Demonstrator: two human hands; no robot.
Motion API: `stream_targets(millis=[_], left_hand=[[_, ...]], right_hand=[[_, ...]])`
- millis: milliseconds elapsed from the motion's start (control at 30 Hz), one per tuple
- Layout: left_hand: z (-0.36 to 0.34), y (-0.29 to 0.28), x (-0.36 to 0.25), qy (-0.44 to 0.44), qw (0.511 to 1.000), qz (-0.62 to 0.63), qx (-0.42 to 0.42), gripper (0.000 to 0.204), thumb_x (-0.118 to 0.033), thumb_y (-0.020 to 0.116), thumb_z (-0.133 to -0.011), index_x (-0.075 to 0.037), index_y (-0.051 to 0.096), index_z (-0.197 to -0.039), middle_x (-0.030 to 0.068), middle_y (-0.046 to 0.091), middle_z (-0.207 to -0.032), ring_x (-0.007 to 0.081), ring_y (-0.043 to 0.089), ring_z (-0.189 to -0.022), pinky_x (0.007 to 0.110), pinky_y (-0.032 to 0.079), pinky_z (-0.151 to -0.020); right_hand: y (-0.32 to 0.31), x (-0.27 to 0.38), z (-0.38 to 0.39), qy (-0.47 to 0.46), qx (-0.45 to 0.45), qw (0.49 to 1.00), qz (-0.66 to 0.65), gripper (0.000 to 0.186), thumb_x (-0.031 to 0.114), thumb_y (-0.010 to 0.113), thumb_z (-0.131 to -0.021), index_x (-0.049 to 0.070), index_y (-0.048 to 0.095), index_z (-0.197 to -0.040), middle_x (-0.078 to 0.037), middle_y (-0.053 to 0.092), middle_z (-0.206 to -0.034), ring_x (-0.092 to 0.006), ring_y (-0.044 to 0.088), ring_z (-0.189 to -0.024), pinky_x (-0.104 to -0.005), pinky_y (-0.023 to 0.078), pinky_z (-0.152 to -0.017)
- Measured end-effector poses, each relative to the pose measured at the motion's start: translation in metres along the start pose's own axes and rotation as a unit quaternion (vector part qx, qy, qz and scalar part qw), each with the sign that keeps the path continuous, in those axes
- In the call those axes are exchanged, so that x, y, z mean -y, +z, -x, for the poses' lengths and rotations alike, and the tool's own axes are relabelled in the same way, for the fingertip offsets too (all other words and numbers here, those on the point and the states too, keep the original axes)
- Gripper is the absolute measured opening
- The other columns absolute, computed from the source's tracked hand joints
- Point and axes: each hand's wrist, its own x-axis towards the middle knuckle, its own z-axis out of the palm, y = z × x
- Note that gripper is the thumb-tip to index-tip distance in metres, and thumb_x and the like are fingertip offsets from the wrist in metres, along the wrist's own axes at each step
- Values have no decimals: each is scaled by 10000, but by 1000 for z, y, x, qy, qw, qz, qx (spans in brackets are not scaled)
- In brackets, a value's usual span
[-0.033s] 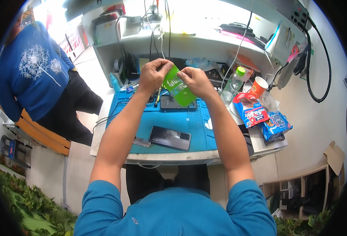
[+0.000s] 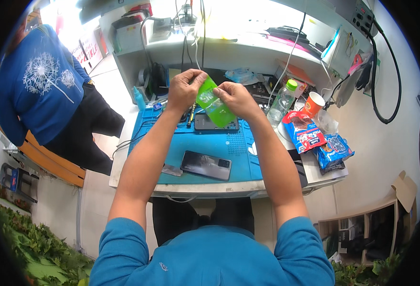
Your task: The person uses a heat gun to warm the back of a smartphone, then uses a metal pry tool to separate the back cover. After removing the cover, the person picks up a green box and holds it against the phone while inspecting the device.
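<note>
Both of my hands hold a thin, bright green, glossy sheet [image 2: 215, 107] with pale print, raised above the workbench. My left hand [image 2: 184, 90] pinches its upper left corner between thumb and fingers. Gripping its upper right edge is my right hand [image 2: 238, 97]. Behind and below the sheet, a dark opened phone body [image 2: 207, 125] lies on the blue repair mat [image 2: 172, 150]. Closer to me rests a grey phone back cover [image 2: 206, 165] with a camera block at its right end. A small silvery strip [image 2: 172, 170] lies left of that cover.
At the right stand a clear bottle [image 2: 281, 102] with a green cap and an orange paper cup [image 2: 314, 104], beside red [image 2: 305, 132] and blue [image 2: 334, 151] snack packets. A blue dropper bottle [image 2: 139, 99] is at left. Cables hang overhead. Another person [image 2: 43, 90] stands at left.
The green sheet has tilted slightly and its lower end has shifted a little up and left, with its print showing less clearly. Both hands keep their grip.
</note>
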Motion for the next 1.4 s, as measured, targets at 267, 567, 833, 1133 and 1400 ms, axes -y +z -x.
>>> stream_targets(millis=[267,567,833,1133,1400], left_hand=[[26,-25,42,-34,983,-136,-117,293,-268,671,-1036,10,756,-1004,192,763,-848,325,751,-784,423,565,-754],[28,-79,60,-119,946,-301,-15,289,-285,798,-914,-4,749,-869,151,740,-785,317,732,-773,425,559,-737],[67,-74,-22,163,925,-281,198,965,-100,900,-720,-142,478,-1587,152,503,-1609,352,499,-1464,426,436,-1218],[125,-119,-44,-88,976,-200,19,261,-65,734,-918,-30,752,-1176,138,796,-997,282,779,-831,365,633,-719],[193,-155,-39,-331,920,209,-5,368,-46,865,-861,49,675,-1161,149,763,-978,218,758,-727,338,649,-645]], right_hand=[[16,-13,31,75,59,993,-68,374,338,656,-1090,-1,711,-940,16,569,-675,-92,499,-620,-311,415,-580],[13,0,45,5,9,999,37,361,305,686,-1034,-36,708,-915,-119,645,-733,-187,588,-693,-387,479,-673],[24,39,63,56,36,964,-259,329,250,606,-1084,-2,647,-877,-111,716,-777,-165,702,-612,-311,613,-540],[59,52,82,63,220,956,-186,578,548,571,-1077,-19,682,-1045,-164,722,-946,-274,728,-842,-431,610,-705],[97,30,119,-75,268,916,290,666,368,886,-803,-24,633,-1279,-209,663,-1167,-401,607,-1154,-491,505,-1002]])
